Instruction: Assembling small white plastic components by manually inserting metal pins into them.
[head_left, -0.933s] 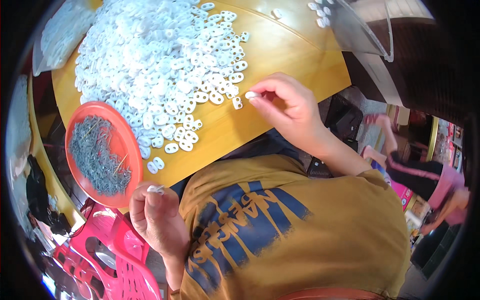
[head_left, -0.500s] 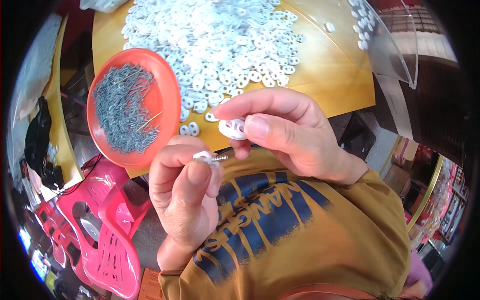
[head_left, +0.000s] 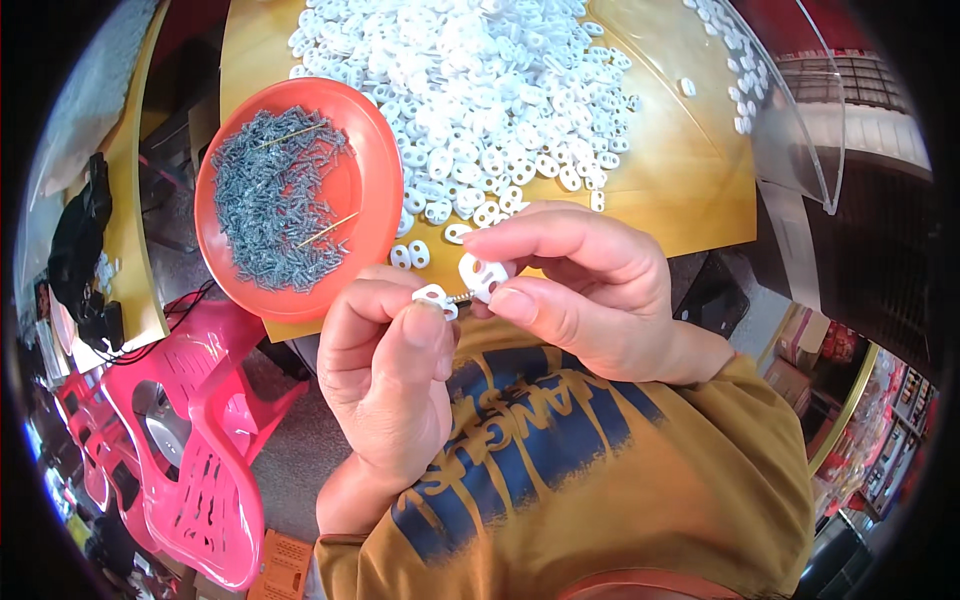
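Between thumb and fingertips, my left hand (head_left: pixel 388 385) pinches a small white plastic two-hole piece (head_left: pixel 432 296). A short grey metal screw (head_left: pixel 460 297) sticks out of it to the right. My right hand (head_left: pixel 595 290) grips a second white oval two-hole piece (head_left: pixel 482 274) by its edge. This piece meets the screw's free end; whether the screw has entered it I cannot tell. Just beyond my hands, a large heap of similar white two-hole pieces (head_left: pixel 480 110) covers the table. Left of the heap, an orange plate (head_left: pixel 375 190) holds many small grey screws (head_left: pixel 270 200).
Two thin yellowish sticks (head_left: pixel 328 229) lie on the screws. Loose white pieces (head_left: pixel 410 255) rest near the yellow table's (head_left: pixel 690 190) front edge. At the right stands a clear plastic panel (head_left: pixel 815 150) beside more white pieces. A pink plastic chair (head_left: pixel 205 500) is at lower left.
My two hands have come closer, bringing the right-hand piece against the screw's tip and turning it to face the left-hand piece. The whole view has shifted slightly, with the plate now further right.
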